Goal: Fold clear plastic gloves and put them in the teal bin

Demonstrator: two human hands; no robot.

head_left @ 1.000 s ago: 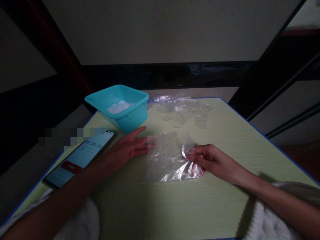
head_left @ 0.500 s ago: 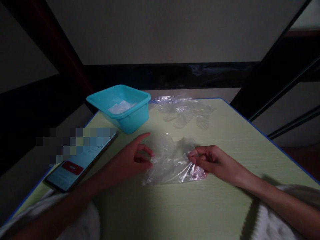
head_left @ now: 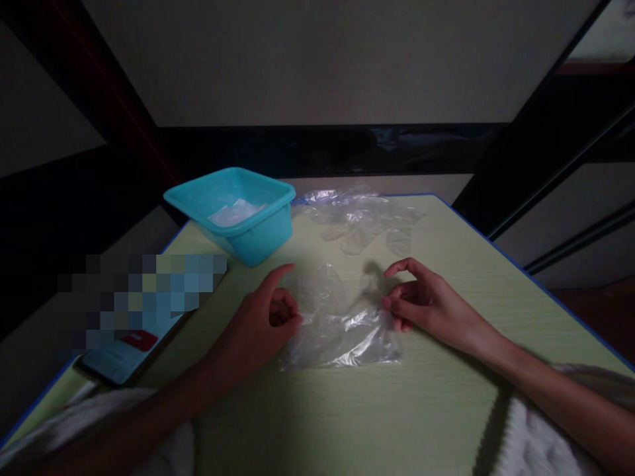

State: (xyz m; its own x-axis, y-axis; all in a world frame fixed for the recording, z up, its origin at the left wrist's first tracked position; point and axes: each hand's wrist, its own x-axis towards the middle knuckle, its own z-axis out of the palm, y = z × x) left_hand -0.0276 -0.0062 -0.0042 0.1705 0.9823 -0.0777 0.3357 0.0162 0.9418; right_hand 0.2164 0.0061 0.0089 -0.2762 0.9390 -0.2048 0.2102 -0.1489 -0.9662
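A folded clear plastic disposable glove (head_left: 342,337) lies on the table between my hands, its rounded finger shapes pointing away from me. At its left edge, the thumb and bent fingers of my left hand (head_left: 265,314) pinch the film while the index finger is held out above. My right hand (head_left: 424,301) pinches the upper right edge between thumb and a bent finger, its index finger raised and curved. Farther back, more clear plastic gloves (head_left: 357,221) lie in a loose, crumpled heap.
A turquoise plastic basket (head_left: 270,231) with whitish film-like contents stands at the back left. A phone (head_left: 112,367) with a lit, partly blurred screen lies left of my left forearm. The pale table (head_left: 327,423) has a blue edge, and a panelled wall stands behind it.
My right index finger has lifted off the glove and the hand has opened somewhat. My left thumb and fingers have come closer together at the glove's left edge. The view has shifted slightly.
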